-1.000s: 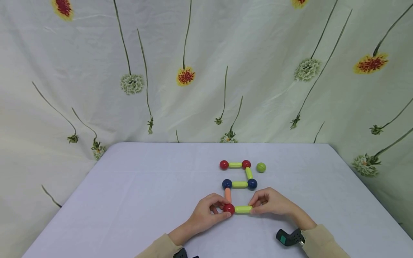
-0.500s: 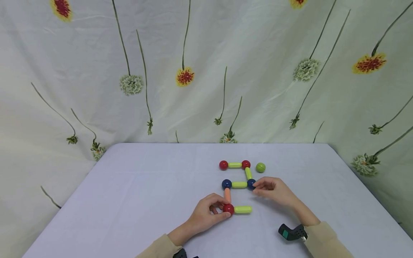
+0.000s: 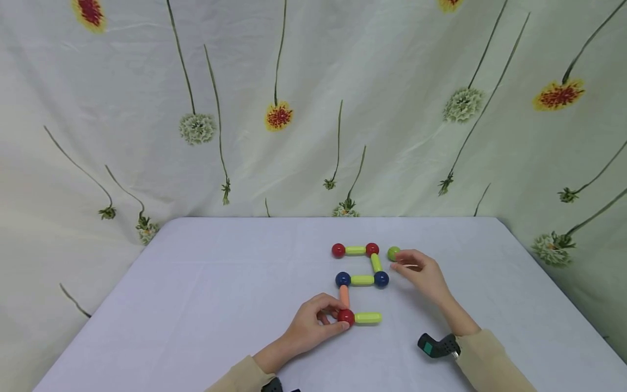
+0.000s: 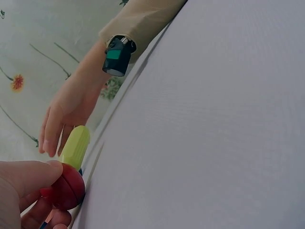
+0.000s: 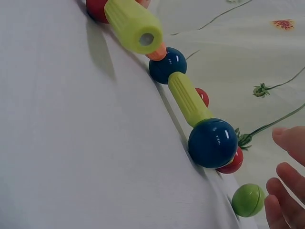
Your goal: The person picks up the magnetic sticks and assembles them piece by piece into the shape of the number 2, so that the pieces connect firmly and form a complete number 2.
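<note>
My left hand [image 3: 313, 322] pinches the red ball [image 3: 345, 317] at the chain's near end between thumb and fingers. From that ball a yellow-green rod [image 3: 368, 318] points right, its far end bare, and an orange rod [image 3: 344, 296] runs back to a blue ball [image 3: 343, 279]. Beside the loose green ball [image 5: 248, 200], my right hand [image 3: 422, 275] has thumb and fingers spread apart. Its fingertips overlap the ball's edge in the head view; contact cannot be told. The left wrist view shows the held red ball [image 4: 68, 188] close up.
The chain continues through another yellow-green rod [image 3: 362, 280] to a second blue ball [image 3: 381, 279]. Farther back, a rod [image 3: 376, 263] leads to a red ball [image 3: 372, 249], then another rod [image 3: 355, 250] and red ball [image 3: 338, 250]. A white cloth covers the table [image 3: 220, 294].
My right hand has let go of the near yellow-green rod and moved away, past the right blue ball, to the green ball. The left hand has kept its grip on the red ball.
</note>
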{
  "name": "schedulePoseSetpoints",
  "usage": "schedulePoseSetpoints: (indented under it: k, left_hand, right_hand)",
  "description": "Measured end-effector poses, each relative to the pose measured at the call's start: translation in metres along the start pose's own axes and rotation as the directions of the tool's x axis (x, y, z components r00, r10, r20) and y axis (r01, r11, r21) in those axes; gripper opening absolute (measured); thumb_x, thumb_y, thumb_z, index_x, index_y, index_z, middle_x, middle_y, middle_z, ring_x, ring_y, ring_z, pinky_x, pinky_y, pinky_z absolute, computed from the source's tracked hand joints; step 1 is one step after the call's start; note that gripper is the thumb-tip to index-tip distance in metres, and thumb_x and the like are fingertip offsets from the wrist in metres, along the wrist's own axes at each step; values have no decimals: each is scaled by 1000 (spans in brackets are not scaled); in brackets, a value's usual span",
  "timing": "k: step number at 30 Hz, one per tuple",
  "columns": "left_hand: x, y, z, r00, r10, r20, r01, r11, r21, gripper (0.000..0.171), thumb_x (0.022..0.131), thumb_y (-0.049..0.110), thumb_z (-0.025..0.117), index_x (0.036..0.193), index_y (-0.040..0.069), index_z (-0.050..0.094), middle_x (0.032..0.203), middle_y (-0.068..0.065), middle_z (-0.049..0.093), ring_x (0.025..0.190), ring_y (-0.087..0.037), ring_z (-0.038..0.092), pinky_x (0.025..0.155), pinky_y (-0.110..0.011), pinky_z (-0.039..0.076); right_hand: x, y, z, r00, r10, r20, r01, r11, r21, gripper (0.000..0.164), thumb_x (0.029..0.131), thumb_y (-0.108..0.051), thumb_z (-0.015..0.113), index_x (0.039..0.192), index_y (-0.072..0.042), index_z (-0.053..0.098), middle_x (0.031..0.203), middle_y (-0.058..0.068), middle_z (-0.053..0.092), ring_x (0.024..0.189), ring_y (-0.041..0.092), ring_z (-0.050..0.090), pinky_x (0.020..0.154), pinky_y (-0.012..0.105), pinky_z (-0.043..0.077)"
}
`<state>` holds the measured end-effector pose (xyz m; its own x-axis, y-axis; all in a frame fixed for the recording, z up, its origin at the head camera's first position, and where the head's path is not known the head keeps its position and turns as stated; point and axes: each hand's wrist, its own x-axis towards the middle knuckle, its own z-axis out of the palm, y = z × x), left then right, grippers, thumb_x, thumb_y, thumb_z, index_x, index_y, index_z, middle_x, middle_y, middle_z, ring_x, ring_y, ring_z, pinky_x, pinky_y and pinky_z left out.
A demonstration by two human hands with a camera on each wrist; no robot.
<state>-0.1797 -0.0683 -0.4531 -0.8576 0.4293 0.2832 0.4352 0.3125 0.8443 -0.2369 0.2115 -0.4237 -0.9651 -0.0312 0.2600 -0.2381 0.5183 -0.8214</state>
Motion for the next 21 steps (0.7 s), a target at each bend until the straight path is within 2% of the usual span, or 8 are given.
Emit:
schedulePoseSetpoints:
  k: [7, 13, 21]
  left_hand:
    - [0, 1, 0, 1000, -8, 8, 8, 1000, -4, 24, 80, 20, 75, 102, 14, 68, 93, 6, 62, 83, -10, 58, 65, -22, 48]
    - [0, 1, -1, 1000, -4, 10, 4, 1000, -6, 24, 80, 20, 75, 102, 14, 68, 94, 6, 62, 84, -12, 59, 65, -22, 48]
    - [0, 2, -1, 1000, -8, 8, 8, 1000, -5, 24, 80, 20, 75, 102, 14, 67, 93, 6, 62, 84, -12, 59, 65, -22, 48]
  right_hand:
    - [5, 3, 3, 998, 55, -42, -55, 998, 11, 47, 85, -31, 70, 122, -4, 58, 125, 16, 54, 117, 32, 48, 96, 46, 42]
    - [11, 11, 5, 999, 27, -36, -25, 998, 57, 44, 85, -24, 71, 123, -3, 58, 133, 17, 47, 125, 34, 41, 101, 49, 36]
    - [17, 23, 10, 1000, 26, 6, -26, 998, 56, 52, 90, -20, 65, 135, -3, 46, 142, 18, 40, 131, 37, 34, 103, 49, 33]
